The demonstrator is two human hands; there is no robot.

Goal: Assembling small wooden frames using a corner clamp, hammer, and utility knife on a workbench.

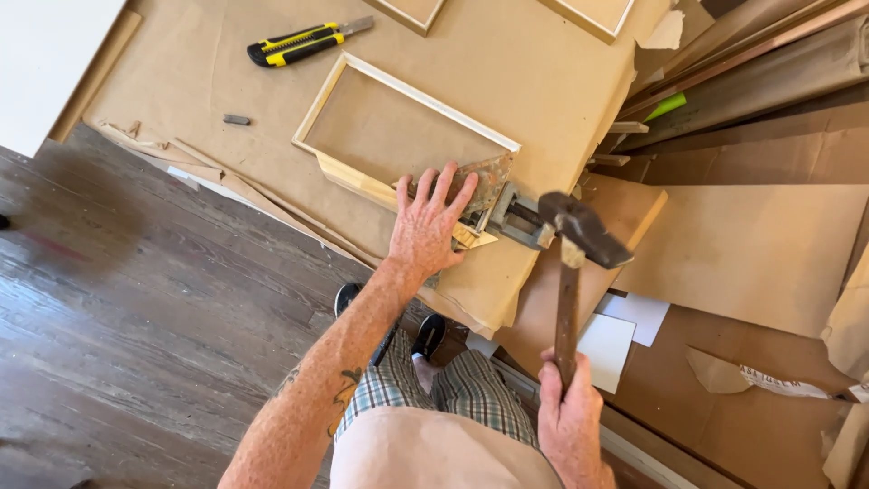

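My left hand (427,225) lies flat, fingers spread, on the near corner of a pale wooden frame (362,89) set in a metal corner clamp (507,213) on the paper-covered bench. My right hand (566,412) grips the wooden handle of a hammer (579,237). The hammer's dark, worn head hangs just right of the clamp, slightly above it.
A yellow and black utility knife (303,43) lies at the bench's far side, a small grey block (236,119) to its left. Two more frames (593,16) poke in at the top. Brown cardboard sheets (751,244), long strips and white cards (608,342) crowd the right. Dark wooden floor (136,299) lies left.
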